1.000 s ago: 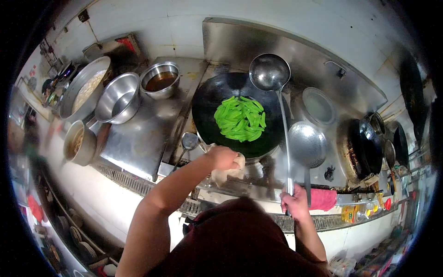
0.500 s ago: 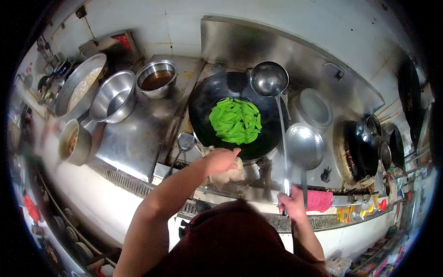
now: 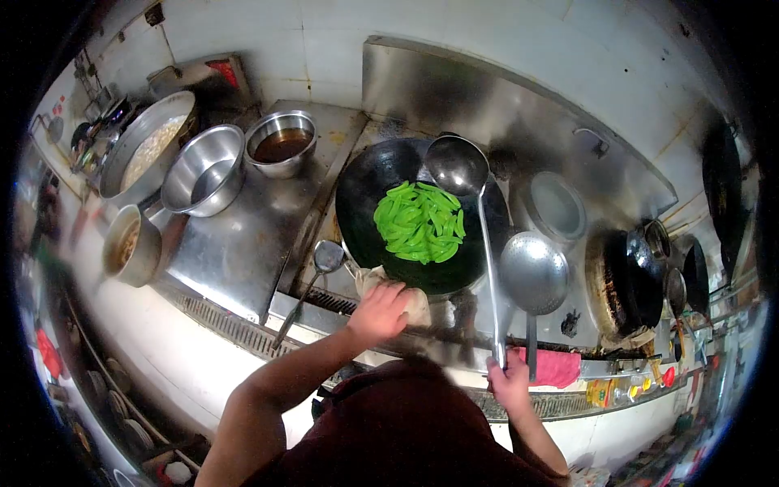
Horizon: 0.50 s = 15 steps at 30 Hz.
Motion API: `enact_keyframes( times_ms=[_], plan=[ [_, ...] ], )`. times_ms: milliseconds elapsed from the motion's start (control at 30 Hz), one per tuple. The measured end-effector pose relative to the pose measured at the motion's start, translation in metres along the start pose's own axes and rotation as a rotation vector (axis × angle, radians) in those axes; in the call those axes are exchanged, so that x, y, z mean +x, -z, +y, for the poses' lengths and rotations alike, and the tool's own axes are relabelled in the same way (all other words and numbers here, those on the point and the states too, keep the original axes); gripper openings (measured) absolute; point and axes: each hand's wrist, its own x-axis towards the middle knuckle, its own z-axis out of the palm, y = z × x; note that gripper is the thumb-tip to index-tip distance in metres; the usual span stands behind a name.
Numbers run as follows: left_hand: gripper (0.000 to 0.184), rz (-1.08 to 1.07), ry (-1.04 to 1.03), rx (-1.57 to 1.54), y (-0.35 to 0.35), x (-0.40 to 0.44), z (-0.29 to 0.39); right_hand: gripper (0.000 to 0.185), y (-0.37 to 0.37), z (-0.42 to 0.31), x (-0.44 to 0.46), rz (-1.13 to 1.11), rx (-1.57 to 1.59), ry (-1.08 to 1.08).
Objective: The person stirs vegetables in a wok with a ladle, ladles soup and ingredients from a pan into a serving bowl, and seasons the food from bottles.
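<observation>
Bright green pods lie in a heap in the black wok. At the wok's near rim, my left hand rests on a beige cloth, its fingers spread over it. My right hand is closed around the handle of a long steel ladle. The ladle's bowl hangs over the back right of the wok, above the pods and apart from them. A perforated skimmer lies just right of the ladle's handle.
Left of the wok are a bowl of dark liquid, a steel bowl, a large pan and a small pot. A small ladle lies nearer. To the right are a round lidlike dish, a pink cloth and another wok.
The ladle's bowl has moved left and nearer, further over the wok. My left hand has drawn back toward me, with its fingers now spread on the cloth. The view has shifted slightly.
</observation>
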Motion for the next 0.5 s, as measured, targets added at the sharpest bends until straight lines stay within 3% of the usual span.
enact_keyframes(
  times_ms=[67, 100, 133, 200, 233, 267, 333, 400, 433, 500],
  plan=[
    [0.041, 0.140, 0.101, -0.129, 0.010, -0.017, -0.003, 0.013, -0.003, 0.020, 0.005, 0.049, -0.042, 0.341],
    [0.039, 0.213, 0.140, -0.178, 0.015, -0.026, -0.002, 0.024, 0.000, 0.019, 0.009, -0.140, 0.156, 0.352],
    [0.039, 0.214, 0.148, -0.177, 0.015, -0.041, -0.004, 0.024, 0.004, 0.000, 0.008, -0.147, 0.153, 0.352],
    [0.035, 0.227, 0.328, -0.299, 0.006, -0.076, -0.014, 0.046, 0.015, -0.045, 0.009, -0.492, 0.391, 0.007],
    [0.031, 0.178, 0.388, -0.298, 0.001, -0.094, -0.020, 0.063, 0.012, -0.055, 0.014, -0.451, 0.407, -0.078],
    [0.027, 0.125, 0.447, -0.297, -0.004, -0.115, -0.026, 0.063, 0.008, -0.058, 0.015, -0.449, 0.405, -0.075],
    [0.025, 0.068, 0.556, -0.333, -0.017, -0.155, -0.033, 0.066, 0.000, -0.059, 0.025, -0.435, 0.115, -0.048],
    [0.031, -0.184, 0.761, -0.273, -0.040, -0.205, -0.041, 0.069, -0.001, -0.045, 0.036, -0.482, 0.102, -0.051],
    [0.031, -0.184, 0.767, -0.276, -0.046, -0.225, -0.041, 0.068, -0.002, -0.039, 0.041, -0.507, 0.125, -0.072],
    [0.040, -0.508, 1.006, -0.221, -0.054, -0.260, -0.042, 0.064, -0.005, -0.033, 0.056, -0.516, 0.035, -0.090]
  ],
)
